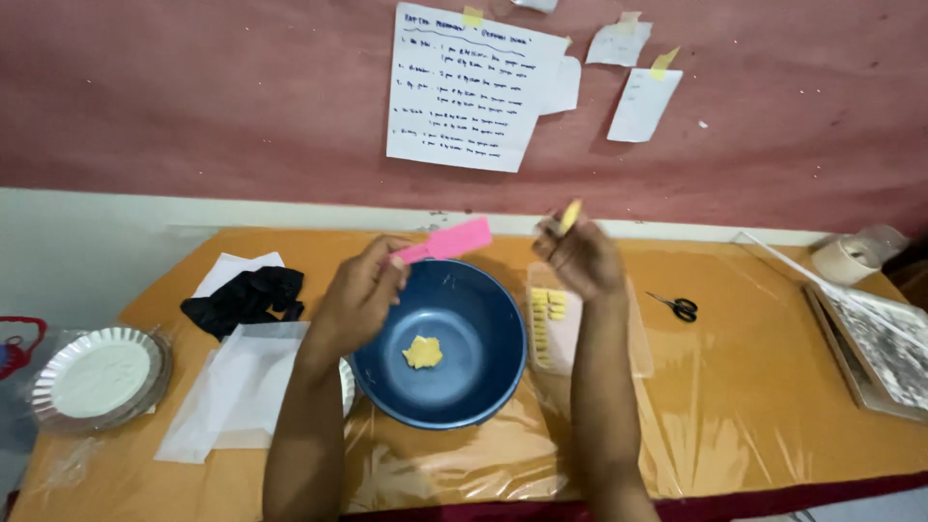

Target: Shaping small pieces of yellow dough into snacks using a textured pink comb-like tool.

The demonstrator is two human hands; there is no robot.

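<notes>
The blue bowl (454, 387) stands at the centre of the tabletop (754, 387) and contains one small yellow lump (422, 352) on its floor, slightly left of centre. Just right of the bowl, a clear tray (580, 338) holds rows of yellow pieces (546, 319) along its left side. A stack of foil plates (97, 377) sits near the left edge, with white paper sheets (237, 387) and a black cloth (246, 295) between it and the bowl. The left hand (362, 295) is raised over the bowl's left rim, its fingers clenched on a pink card (447, 241); the card's long axis runs from the hand up and to the right, with the free end pointing toward the wall. The right hand (580, 259) is raised above the tray, its fingers pinching a small yellow piece (570, 215) that stands nearly upright, tilted slightly right. Open tabletop lies right of the tray, where scissors (677, 306) rest; a tape roll (843, 259) and a flat foil tray (884, 353) occupy the far right edge.
</notes>
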